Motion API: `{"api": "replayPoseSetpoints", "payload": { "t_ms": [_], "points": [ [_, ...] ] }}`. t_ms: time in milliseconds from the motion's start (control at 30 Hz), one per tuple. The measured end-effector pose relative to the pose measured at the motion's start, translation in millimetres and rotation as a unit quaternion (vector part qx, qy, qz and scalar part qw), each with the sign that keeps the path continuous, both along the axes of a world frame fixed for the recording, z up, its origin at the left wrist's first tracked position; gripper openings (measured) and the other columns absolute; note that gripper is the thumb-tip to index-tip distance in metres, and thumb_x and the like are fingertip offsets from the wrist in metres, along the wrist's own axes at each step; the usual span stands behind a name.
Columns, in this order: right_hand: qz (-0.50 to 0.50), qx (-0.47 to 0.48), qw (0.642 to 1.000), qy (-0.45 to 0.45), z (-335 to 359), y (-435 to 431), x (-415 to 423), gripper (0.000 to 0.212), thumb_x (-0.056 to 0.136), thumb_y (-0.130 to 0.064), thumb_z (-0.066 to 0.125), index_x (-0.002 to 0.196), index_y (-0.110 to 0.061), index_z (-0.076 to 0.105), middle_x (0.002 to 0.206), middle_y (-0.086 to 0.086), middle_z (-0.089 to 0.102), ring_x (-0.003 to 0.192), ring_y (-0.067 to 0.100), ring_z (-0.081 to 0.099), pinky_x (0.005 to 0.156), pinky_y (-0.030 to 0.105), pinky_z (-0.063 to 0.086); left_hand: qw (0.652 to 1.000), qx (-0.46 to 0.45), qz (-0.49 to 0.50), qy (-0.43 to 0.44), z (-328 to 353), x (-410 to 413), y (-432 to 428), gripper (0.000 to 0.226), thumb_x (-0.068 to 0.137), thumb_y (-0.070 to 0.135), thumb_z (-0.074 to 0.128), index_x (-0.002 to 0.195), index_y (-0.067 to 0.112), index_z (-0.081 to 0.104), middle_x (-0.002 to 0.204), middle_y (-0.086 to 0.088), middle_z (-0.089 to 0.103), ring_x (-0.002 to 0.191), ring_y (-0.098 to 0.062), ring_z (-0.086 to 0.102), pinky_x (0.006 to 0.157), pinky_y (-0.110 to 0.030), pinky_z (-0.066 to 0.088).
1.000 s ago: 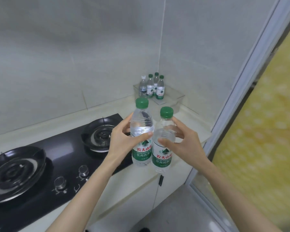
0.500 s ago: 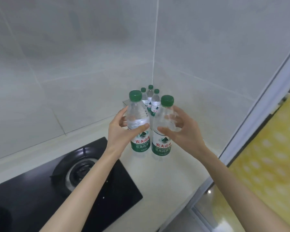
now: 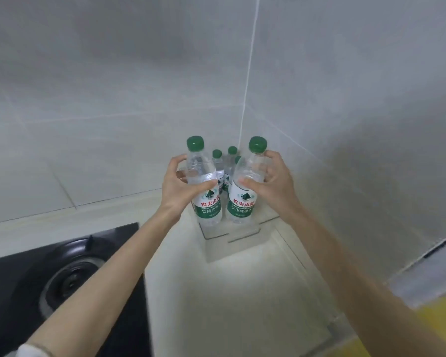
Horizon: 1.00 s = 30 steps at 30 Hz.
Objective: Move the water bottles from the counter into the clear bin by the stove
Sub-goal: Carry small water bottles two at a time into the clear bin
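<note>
Two green-capped water bottles held upright over the near end of the clear bin [image 3: 245, 234] in the counter [image 3: 242, 292] corner — left hand [image 3: 183, 188] wrapped round the left bottle [image 3: 204, 184], right hand [image 3: 271, 182] round the right bottle [image 3: 243, 189], the latter tilted slightly. Three smaller-looking bottles [image 3: 225, 166] already standing at the bin's far end, just behind. Likely risks on lowering: a base catching the bin's near wall, or a carried bottle knocking the standing ones over — space between looks tight.
</note>
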State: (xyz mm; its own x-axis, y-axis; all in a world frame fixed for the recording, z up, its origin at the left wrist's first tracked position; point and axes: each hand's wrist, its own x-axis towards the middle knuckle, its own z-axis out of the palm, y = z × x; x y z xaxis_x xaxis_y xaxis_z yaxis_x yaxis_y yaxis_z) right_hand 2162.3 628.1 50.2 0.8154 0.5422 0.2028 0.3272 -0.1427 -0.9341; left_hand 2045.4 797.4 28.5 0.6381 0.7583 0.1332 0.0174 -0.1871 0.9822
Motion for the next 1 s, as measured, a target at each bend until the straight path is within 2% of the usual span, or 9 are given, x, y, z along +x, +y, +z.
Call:
{"api": "replayPoseSetpoints", "payload": {
  "t_ms": [100, 267, 333, 433, 567, 667, 767, 900, 1000],
  "points": [
    [0.01, -0.004, 1.0, 0.019, -20.0, 6.4, 30.7, 0.072, 0.055, -0.022, 0.086, 0.114, -0.036, 0.049, 0.114, -0.003, 0.068, 0.107, 0.016, 0.065, 0.093, 0.044, 0.054, 0.999, 0.008, 0.02, 0.027, -11.6, 25.9, -5.5, 0.078, 0.051, 0.019, 0.093, 0.112, 0.033, 0.046, 0.107, -0.003, 0.066, 0.097, -0.018, 0.063, 0.081, -0.034, 0.055],
    [0.02, -0.02, 0.997, 0.068, -58.3, 18.5, 66.3, 0.068, 0.059, -0.001, 0.084, 0.105, -0.036, 0.049, 0.105, -0.01, 0.066, 0.104, 0.015, 0.065, 0.092, 0.04, 0.054, 0.996, 0.016, 0.032, 0.076, -37.9, 54.1, -9.3, 0.076, 0.052, 0.016, 0.092, 0.111, 0.029, 0.045, 0.104, 0.003, 0.062, 0.095, -0.014, 0.058, 0.082, -0.031, 0.051],
    [0.031, -0.037, 0.995, 0.089, -75.4, 23.5, 75.6, 0.067, 0.057, -0.005, 0.085, 0.098, -0.043, 0.048, 0.103, -0.009, 0.066, 0.102, 0.016, 0.065, 0.092, 0.042, 0.054, 0.994, 0.014, 0.026, 0.106, -51.6, 62.3, -6.0, 0.074, 0.053, 0.015, 0.091, 0.108, 0.029, 0.044, 0.1, 0.003, 0.061, 0.095, -0.015, 0.057, 0.082, -0.033, 0.052],
    [0.041, -0.059, 0.993, 0.098, -100.5, 29.9, 82.2, 0.068, 0.049, -0.019, 0.085, 0.093, -0.053, 0.046, 0.112, -0.002, 0.067, 0.108, 0.016, 0.063, 0.096, 0.046, 0.051, 0.989, 0.014, 0.018, 0.149, -69.0, 66.6, -1.1, 0.074, 0.052, 0.013, 0.091, 0.106, 0.029, 0.042, 0.103, -0.004, 0.062, 0.097, -0.021, 0.057, 0.082, -0.04, 0.054],
    [0.055, -0.095, 0.989, 0.098, -127.5, 38.0, 89.6, 0.07, 0.046, -0.026, 0.083, 0.101, -0.048, 0.045, 0.112, -0.002, 0.067, 0.107, 0.016, 0.063, 0.096, 0.045, 0.05, 0.983, 0.013, 0.022, 0.183, -91.1, 68.4, 0.5, 0.071, 0.055, 0.007, 0.088, 0.104, 0.028, 0.041, 0.097, -0.001, 0.06, 0.094, -0.024, 0.057, 0.084, -0.044, 0.053],
    [0.08, -0.1, 0.987, 0.098, -133.2, 41.2, 88.4, 0.07, 0.053, -0.016, 0.083, 0.109, -0.037, 0.045, 0.111, -0.002, 0.067, 0.106, 0.016, 0.063, 0.097, 0.041, 0.05, 0.98, 0.033, 0.01, 0.197, -100.3, 69.7, -0.8, 0.072, 0.055, 0.008, 0.088, 0.106, 0.027, 0.04, 0.098, 0.0, 0.06, 0.096, -0.026, 0.058, 0.084, -0.042, 0.052],
    [0.109, -0.104, 0.985, 0.083, -142.6, 44.7, 85.7, 0.071, 0.057, -0.003, 0.079, 0.108, -0.038, 0.044, 0.108, -0.004, 0.063, 0.105, 0.013, 0.06, 0.098, 0.037, 0.048, 0.978, 0.049, -0.01, 0.205, -105.3, 71.4, -1.3, 0.073, 0.056, 0.007, 0.087, 0.109, 0.023, 0.04, 0.097, 0.002, 0.06, 0.092, -0.023, 0.058, 0.082, -0.036, 0.051],
    [0.105, -0.115, 0.986, 0.066, -151.9, 47.2, 85.6, 0.068, 0.057, -0.01, 0.08, 0.102, -0.045, 0.043, 0.112, -0.007, 0.062, 0.111, 0.012, 0.059, 0.101, 0.04, 0.047, 0.968, 0.089, -0.049, 0.229, -109.8, 69.9, -2.5, 0.073, 0.056, 0.008, 0.086, 0.112, 0.02, 0.04, 0.1, -0.003, 0.062, 0.094, -0.028, 0.059, 0.081, -0.04, 0.052],
    [0.102, -0.124, 0.985, 0.06, -154.0, 45.7, 84.5, 0.067, 0.062, -0.01, 0.08, 0.109, -0.04, 0.042, 0.117, -0.009, 0.06, 0.117, 0.01, 0.056, 0.104, 0.042, 0.044, 0.96, 0.108, -0.063, 0.25, -109.3, 69.1, -0.2, 0.076, 0.059, 0.007, 0.085, 0.116, 0.017, 0.037, 0.103, -0.006, 0.063, 0.095, -0.031, 0.059, 0.08, -0.04, 0.052]
  ]
}}
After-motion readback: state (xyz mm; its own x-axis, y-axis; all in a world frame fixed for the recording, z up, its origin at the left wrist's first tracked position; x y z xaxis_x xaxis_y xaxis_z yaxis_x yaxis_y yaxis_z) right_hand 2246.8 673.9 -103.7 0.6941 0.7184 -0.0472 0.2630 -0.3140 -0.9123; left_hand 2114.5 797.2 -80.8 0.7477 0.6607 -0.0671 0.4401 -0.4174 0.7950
